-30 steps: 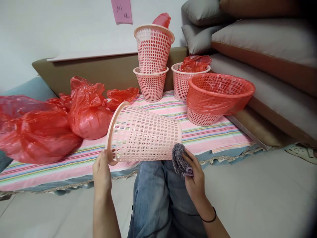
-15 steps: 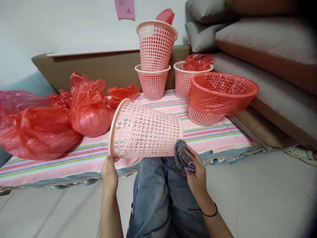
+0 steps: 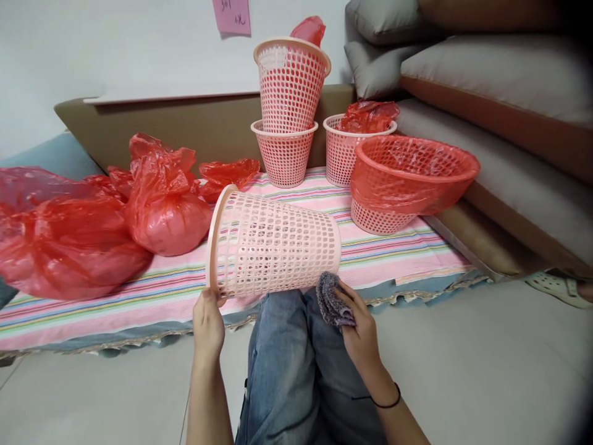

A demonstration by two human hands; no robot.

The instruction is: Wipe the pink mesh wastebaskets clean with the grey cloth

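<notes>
A pale pink mesh basket (image 3: 273, 244) lies on its side above my jeans-clad legs, its open rim toward the left. My left hand (image 3: 208, 324) grips that rim at its lowest point, fingers closed on it. My right hand (image 3: 359, 327) is closed on a bunched grey cloth (image 3: 330, 300), which presses against the basket's underside close to its narrow base.
Tied red plastic bags (image 3: 92, 228) lie on the striped mat (image 3: 393, 250) at left. Behind stand two stacked pink baskets (image 3: 288, 111), one holding a red bag (image 3: 345, 148), and a bag-lined basket (image 3: 410, 179) at right. Sofa cushions (image 3: 491, 74) rise at right; a sandal (image 3: 558, 287) lies on the tiled floor.
The basket has turned and shifted a little right, with my left hand following along the rim. The cloth has slid left under the basket's base end.
</notes>
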